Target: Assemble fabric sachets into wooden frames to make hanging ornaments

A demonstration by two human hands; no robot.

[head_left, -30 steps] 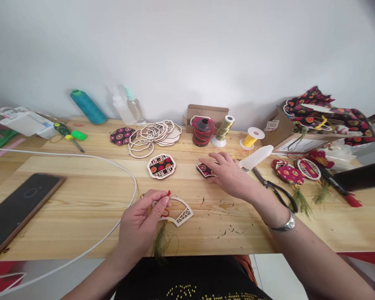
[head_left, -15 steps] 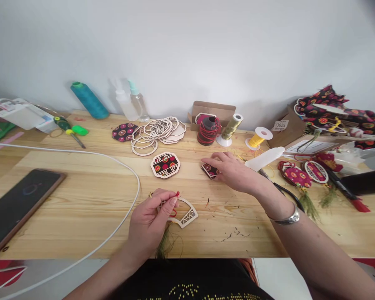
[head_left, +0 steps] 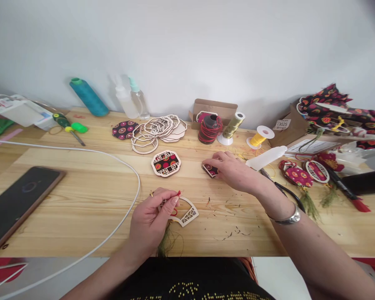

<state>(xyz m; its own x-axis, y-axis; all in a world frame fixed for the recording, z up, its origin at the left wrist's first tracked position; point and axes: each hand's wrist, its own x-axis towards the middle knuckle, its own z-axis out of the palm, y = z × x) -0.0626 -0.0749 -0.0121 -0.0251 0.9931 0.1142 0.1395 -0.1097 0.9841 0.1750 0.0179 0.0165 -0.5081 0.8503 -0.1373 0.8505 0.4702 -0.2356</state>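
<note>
My left hand (head_left: 154,212) pinches a red cord (head_left: 178,193) at the top of a fan-shaped wooden frame (head_left: 189,214) with lattice cut-outs. From the frame's lower edge an olive-green tassel (head_left: 164,243) hangs toward the table's front edge. Further right, my right hand (head_left: 233,168) is closed over a dark patterned fabric piece (head_left: 210,169) on the table; its fingers cover much of that piece. Between the hands, a bit further back, lies a finished-looking wooden-framed fabric ornament (head_left: 166,163).
Behind are stacked wooden frames (head_left: 159,129), a red cord spool (head_left: 209,129), a gold thread spool (head_left: 233,127) and a yellow spool (head_left: 261,136). A phone (head_left: 21,200) and white cable (head_left: 134,183) lie left. At right are tasselled ornaments (head_left: 298,175), a black marker (head_left: 343,185) and a cardboard box (head_left: 289,125).
Both hands keep nearly the same place and grip. The view has shifted very slightly; nothing else visibly moved.
</note>
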